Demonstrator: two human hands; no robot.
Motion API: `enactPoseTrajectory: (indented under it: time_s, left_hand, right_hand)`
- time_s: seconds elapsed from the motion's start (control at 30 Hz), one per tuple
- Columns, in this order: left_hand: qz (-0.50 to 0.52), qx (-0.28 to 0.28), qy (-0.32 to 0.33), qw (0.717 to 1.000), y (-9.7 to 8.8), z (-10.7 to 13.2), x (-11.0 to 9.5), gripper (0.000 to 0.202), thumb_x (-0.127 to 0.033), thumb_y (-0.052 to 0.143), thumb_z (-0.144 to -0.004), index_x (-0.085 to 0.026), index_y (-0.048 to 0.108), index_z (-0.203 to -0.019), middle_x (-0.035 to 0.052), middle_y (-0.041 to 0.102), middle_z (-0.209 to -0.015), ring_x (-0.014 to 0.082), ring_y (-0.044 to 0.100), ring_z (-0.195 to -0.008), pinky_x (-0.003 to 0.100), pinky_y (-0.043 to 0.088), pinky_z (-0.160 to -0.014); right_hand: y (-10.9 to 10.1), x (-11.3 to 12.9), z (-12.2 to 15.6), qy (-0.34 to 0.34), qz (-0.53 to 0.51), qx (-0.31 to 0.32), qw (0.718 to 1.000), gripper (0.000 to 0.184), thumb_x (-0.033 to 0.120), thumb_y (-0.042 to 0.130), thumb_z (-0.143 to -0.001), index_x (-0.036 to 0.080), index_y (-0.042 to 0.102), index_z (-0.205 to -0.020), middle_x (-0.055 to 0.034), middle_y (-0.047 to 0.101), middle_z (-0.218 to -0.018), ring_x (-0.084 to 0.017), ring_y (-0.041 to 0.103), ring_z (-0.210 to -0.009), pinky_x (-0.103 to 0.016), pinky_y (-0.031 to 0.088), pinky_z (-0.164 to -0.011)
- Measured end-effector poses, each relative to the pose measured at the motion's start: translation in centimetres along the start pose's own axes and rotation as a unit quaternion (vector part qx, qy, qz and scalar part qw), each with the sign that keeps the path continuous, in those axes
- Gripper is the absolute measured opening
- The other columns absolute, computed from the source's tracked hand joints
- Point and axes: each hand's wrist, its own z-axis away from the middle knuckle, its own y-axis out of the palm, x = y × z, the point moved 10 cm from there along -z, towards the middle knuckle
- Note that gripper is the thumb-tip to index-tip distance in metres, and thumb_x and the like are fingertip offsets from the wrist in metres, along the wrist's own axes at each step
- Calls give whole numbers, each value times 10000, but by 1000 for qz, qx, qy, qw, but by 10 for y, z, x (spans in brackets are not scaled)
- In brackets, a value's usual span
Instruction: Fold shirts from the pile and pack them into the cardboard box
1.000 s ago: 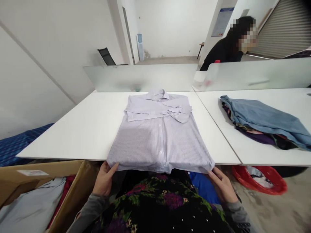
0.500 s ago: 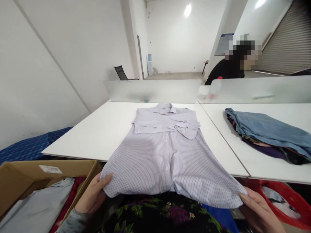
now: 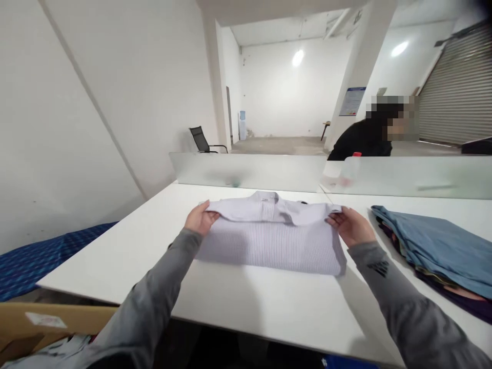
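Note:
A pale lilac shirt [image 3: 269, 246] with fine stripes lies folded across the white table [image 3: 215, 297], its collar at the far side. My left hand [image 3: 202, 218] pinches the hem at the left corner. The opposite corner is between the fingers and thumb of my right hand [image 3: 350, 225]. Between both hands the hem is drawn up near the collar, over the upper part of the shirt. The sleeves are hidden beneath this fold.
A pile of folded clothes with blue denim [image 3: 434, 241] on top lies at the right. A cardboard box [image 3: 77, 312] holding garments stands at lower left. A frosted divider [image 3: 249, 170] runs along the back; beyond it a person in black [image 3: 359, 141] leans forward.
Both hands have carried the shirt's hem away from me, up toward the collar, folding the lower part over. The view has tilted upward.

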Motion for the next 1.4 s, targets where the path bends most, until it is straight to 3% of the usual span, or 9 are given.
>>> enactPoseTrajectory:
  time_s: [0.17,0.37,0.53,0.7,0.9,1.03,1.17,1.3,1.4]
  left_hand:
    - [-206,-44,-3,978,-7,-67,35,294,-407,681,-761,-168,522,-826,63,614,-873,199,671,-838,347,533,-764]
    - [-483,-55,73,871,-49,-34,34,261,-334,622,-767,-189,559,-973,105,581,-1196,260,525,-1184,388,391,-1029]
    - [-641,-41,44,765,-55,-12,53,352,-421,540,-845,-126,543,-1037,196,594,-1137,341,552,-1136,458,405,-973]
    - [-719,-17,6,695,-30,-9,76,294,-325,355,-951,-153,493,-1144,173,647,-1079,304,639,-1002,407,451,-852]
    - [-756,64,-8,651,-55,54,77,229,-266,346,-959,-206,500,-1116,91,697,-976,247,670,-926,330,458,-787]
    - [-832,75,10,550,-73,101,56,268,-282,310,-969,-174,533,-1070,112,682,-924,272,675,-821,349,470,-695]
    - [-837,86,184,509,-9,111,33,312,-308,335,-966,-154,593,-1050,165,635,-1097,299,639,-966,398,482,-794]
    - [-738,242,292,558,64,100,77,394,-362,401,-962,-232,513,-1317,101,401,-1489,309,361,-1361,486,334,-1078]
    - [-741,228,258,576,64,70,108,489,-475,396,-954,-273,459,-1395,67,344,-1534,360,268,-1402,578,246,-1105]
  right_hand:
    - [-38,-69,-63,20,172,-130,976,281,347,780,-581,176,618,-734,-41,652,-776,-170,636,-725,-312,591,-595]
    - [-38,-66,-35,-25,319,-59,946,355,409,779,-618,170,710,-872,-66,691,-953,-236,631,-956,-439,538,-912]
    - [21,-77,57,-152,630,272,712,570,394,652,-750,243,594,-1296,-81,555,-1366,-300,495,-1264,-481,395,-1078]
    - [14,-89,81,-201,776,239,548,599,23,412,-744,162,594,-1297,-117,565,-1356,-263,527,-1248,-463,446,-1039]
    - [-6,-67,133,-178,718,317,594,556,31,370,-794,201,642,-1248,-77,623,-1291,-213,581,-1197,-382,490,-1009]
    - [0,-41,167,-65,595,425,679,444,223,585,-827,288,638,-1263,-41,618,-1300,-237,601,-1169,-364,489,-1008]
    - [48,-28,129,-81,567,359,737,469,477,590,-862,328,599,-1306,-47,598,-1327,-276,570,-1204,-427,474,-1020]
    - [111,-88,85,-155,682,337,630,565,599,422,-911,310,505,-1389,-76,397,-1503,-343,340,-1381,-676,185,-1100]
    - [138,-142,52,-169,728,354,563,603,603,372,-928,296,418,-1445,-72,300,-1554,-341,218,-1431,-708,77,-1088]
